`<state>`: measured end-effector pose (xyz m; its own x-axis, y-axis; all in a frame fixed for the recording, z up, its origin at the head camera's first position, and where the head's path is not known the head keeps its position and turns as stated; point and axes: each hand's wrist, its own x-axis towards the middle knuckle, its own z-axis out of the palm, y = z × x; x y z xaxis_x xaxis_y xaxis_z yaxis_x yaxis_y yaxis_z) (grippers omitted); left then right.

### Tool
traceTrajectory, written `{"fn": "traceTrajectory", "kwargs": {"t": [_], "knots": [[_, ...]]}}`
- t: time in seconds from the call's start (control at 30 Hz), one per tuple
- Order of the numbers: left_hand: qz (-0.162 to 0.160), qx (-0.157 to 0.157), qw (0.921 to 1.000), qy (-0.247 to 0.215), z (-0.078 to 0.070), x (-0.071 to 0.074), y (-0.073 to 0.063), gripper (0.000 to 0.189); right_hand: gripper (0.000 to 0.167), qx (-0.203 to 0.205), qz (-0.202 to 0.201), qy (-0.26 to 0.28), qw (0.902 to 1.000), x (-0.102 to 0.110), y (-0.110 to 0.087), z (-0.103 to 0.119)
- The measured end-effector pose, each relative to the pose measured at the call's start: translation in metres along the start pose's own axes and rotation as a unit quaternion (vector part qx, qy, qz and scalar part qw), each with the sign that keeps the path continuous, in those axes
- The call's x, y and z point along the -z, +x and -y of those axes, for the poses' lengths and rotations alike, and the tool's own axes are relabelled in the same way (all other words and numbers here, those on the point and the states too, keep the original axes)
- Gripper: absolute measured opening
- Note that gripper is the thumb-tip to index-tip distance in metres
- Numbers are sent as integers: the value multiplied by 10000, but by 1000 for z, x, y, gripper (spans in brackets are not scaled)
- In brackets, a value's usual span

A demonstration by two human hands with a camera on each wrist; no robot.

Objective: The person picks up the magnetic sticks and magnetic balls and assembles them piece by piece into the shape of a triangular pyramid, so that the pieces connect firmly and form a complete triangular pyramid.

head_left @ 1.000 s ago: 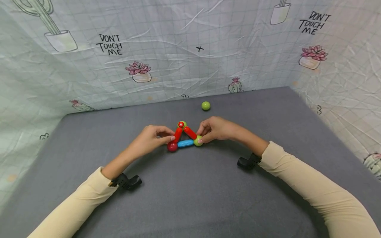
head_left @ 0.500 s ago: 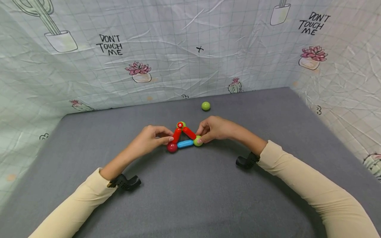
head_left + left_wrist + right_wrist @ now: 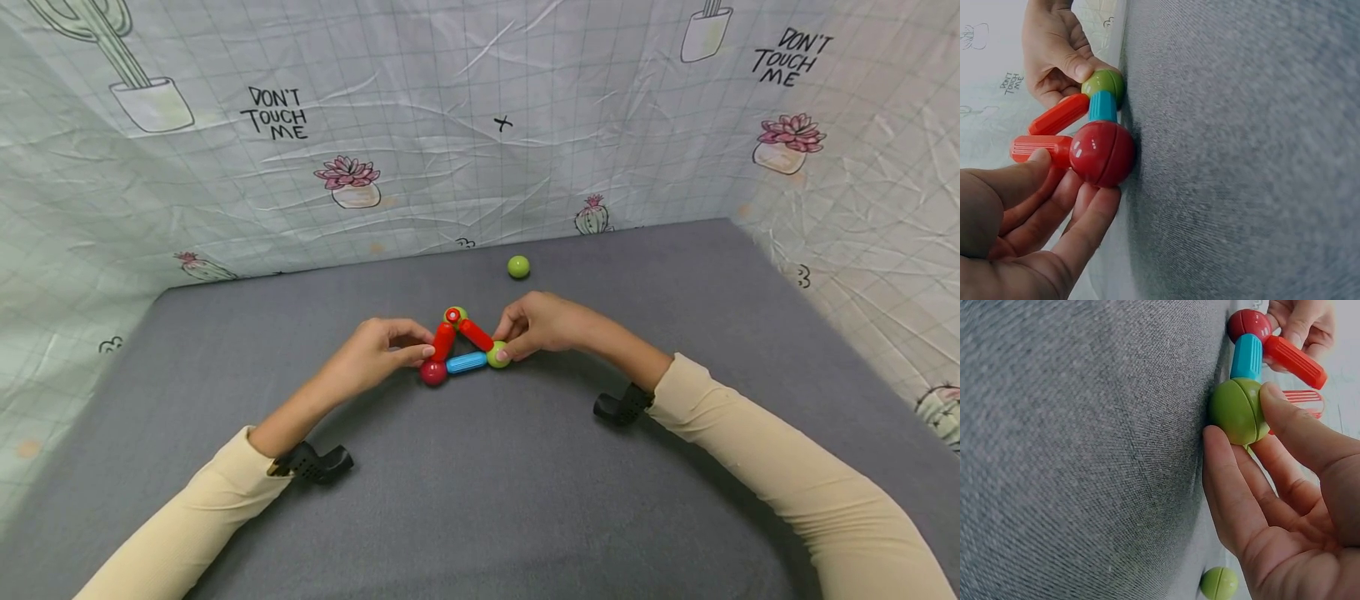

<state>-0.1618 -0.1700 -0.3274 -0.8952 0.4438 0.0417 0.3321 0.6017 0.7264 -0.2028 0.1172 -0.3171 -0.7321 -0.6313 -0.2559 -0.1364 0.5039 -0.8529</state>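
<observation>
A ball-and-rod toy frame stands on the grey table, with a blue rod (image 3: 467, 362) joining a red ball (image 3: 432, 373) to a green ball (image 3: 497, 355). From each of these balls a ribbed red rod (image 3: 1022, 147) sticks up, leaning. Behind them, a second green ball (image 3: 462, 315) bears another red rod (image 3: 452, 315), seen end-on. My left hand (image 3: 372, 354) grips the red ball's corner, thumb on its rod and fingertips against the ball. Thumb and fingers of my right hand (image 3: 551, 323) hold the front green ball from its outer side.
A loose green ball (image 3: 518, 267) lies behind the frame, toward the table's back edge. Printed fabric (image 3: 450, 100) hangs behind and beside the grey table (image 3: 480, 500). Each wrist wears a black camera mount (image 3: 321, 463).
The frame has shifted very slightly left, and the tops of its red rods have tipped a little leftward. Both hands keep their grips and the loose green ball stays put.
</observation>
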Motion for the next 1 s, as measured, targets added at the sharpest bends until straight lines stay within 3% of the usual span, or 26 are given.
{"fn": "traceTrajectory", "kwargs": {"t": [0.37,0.8,1.0], "knots": [[188,285,9988,-362,7,-2,-6,26,19,49,-26,12,10000,-2,1,-2],[-342,556,9970,-416,4,-7,-12,30,18,291,-159,-339,9989,-2,-1,-4],[-465,490,9977,-70,3,-9,-10,29,19,300,-136,-304,9990,-1,-2,-8]]}}
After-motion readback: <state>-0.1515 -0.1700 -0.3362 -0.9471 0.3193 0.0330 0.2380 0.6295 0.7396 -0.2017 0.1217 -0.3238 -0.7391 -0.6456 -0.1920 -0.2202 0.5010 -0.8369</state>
